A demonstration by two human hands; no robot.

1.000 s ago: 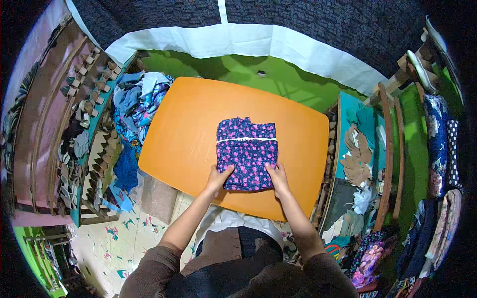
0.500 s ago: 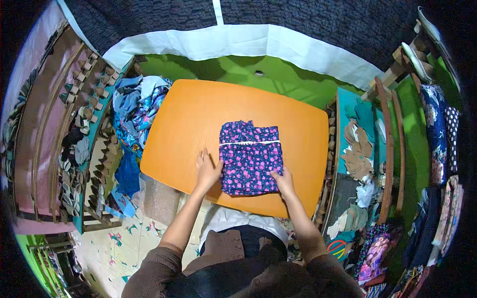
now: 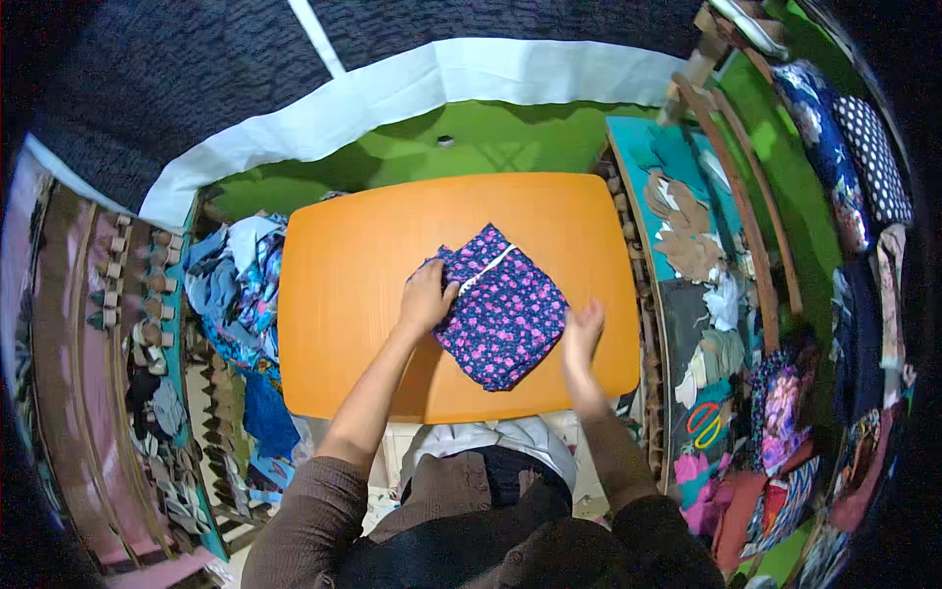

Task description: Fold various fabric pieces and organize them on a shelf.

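Note:
A folded dark-blue cloth with pink flowers and a white band (image 3: 510, 329) lies turned cornerwise on an orange table (image 3: 343, 324). My left hand (image 3: 426, 299) is at the cloth's upper left edge, with the thumb and fingers closed over its corner. The tips of those fingers are partly hidden against the cloth. Just beside the right corner of the cloth is my right hand (image 3: 584, 334), slightly blurred, its fingers stretched out and holding nothing.
A heap of blue fabric (image 3: 235, 270) sits left of the table. On the right, a teal-and-grey bench (image 3: 692, 304) bears brown fabric scraps (image 3: 687, 250) and yellow-and-red-handled scissors (image 3: 704, 426). Wooden racks (image 3: 108, 393) line the left side; folded garments (image 3: 873, 162) are at far right.
The folded cloth has rotated cornerwise on the table. My left hand has come onto its edge, while my right hand has let go and moved a little outward. The whole view has turned.

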